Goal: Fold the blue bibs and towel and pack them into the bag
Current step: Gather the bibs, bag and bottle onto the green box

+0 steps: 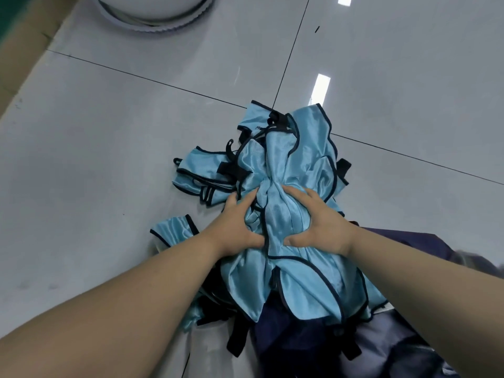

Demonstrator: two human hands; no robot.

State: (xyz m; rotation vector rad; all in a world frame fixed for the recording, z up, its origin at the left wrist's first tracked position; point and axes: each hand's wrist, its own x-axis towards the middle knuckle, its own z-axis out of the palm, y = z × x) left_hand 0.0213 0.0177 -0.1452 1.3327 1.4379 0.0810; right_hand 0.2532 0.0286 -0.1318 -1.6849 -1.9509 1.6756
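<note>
1. Both hands sit close together on the heap, thumbs pointing toward each other with a ridge of cloth between them. The left hand [240, 227] digs its curled fingers into the fabric, and the right hand [319, 225] clamps a bunched fold between spread fingers and thumb.
2. Nearer than the hands, under the right wrist and forearm, lies a dark navy bag [300, 345], rumpled on the ground. The near edge of the heap lies over it.
3. Black straps [237, 339] trail out below the left forearm, beside the bag.
4. Under and around the hands lie the blue bibs [289, 165], shiny light blue with dark binding, crumpled and unfolded in one loose pile. One corner pokes out to the left of the left wrist. Most of the pile spreads beyond the fingertips.
5. All of this rests on a floor [109, 132] of large, pale grey, glossy tiles with a few small dark marks.
6. Thin dark joints [163, 83] cross beyond the pile, straight ahead of the hands.
7. Farther out, ahead of the right hand, a bright light streak [321, 85] reflects on the tile.
8. Far beyond the left hand, at the frame's top edge, stands a round white object [152, 9] with a ribbed rim, only partly in view.
9. Far left, a green strip [8, 17] borders the tiles.
</note>
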